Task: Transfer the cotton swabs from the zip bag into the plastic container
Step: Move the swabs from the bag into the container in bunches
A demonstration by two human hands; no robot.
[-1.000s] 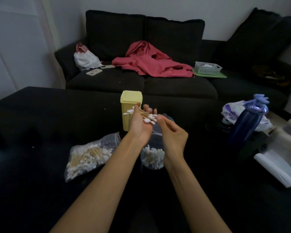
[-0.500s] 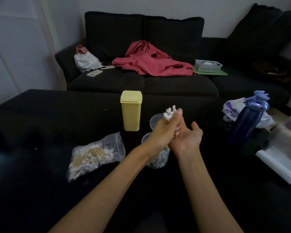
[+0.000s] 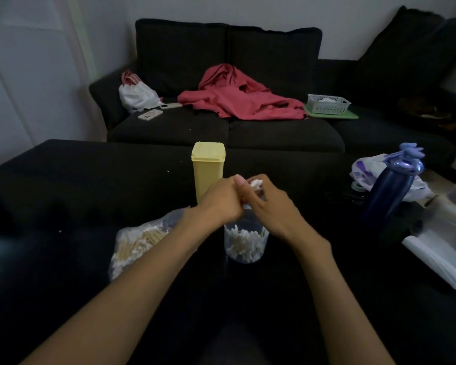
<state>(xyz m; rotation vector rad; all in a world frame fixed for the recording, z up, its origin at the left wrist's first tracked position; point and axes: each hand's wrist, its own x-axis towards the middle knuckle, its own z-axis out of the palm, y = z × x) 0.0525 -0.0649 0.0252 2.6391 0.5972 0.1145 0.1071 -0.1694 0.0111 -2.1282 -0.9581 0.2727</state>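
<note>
Two seating pieces fill the room beyond the work: a dark sofa (image 3: 221, 119) at the back, and nearer, a black table (image 3: 90, 185) on which everything is laid out. On it, at the left, a zip bag (image 3: 134, 246) is seen lying flat, well filled with cotton swabs (image 3: 140, 242). Just beside it, a clear plastic container (image 3: 246, 242) stands upright, partly filled with more of them. Behind, a yellow box (image 3: 208, 169) is set. Above the container, both hands are brought together: a small bunch of swabs (image 3: 256, 183) is pinched in the left hand (image 3: 221, 201), and the right hand (image 3: 271, 209) is closed around its white tips, though blur makes the exact hold uncertain. Such swabs are judged very light, thin and stiff-stemmed, easily scattered; they are best taken as a bundle around the middle of the stems, kept parallel, and lowered end-first.
</note>
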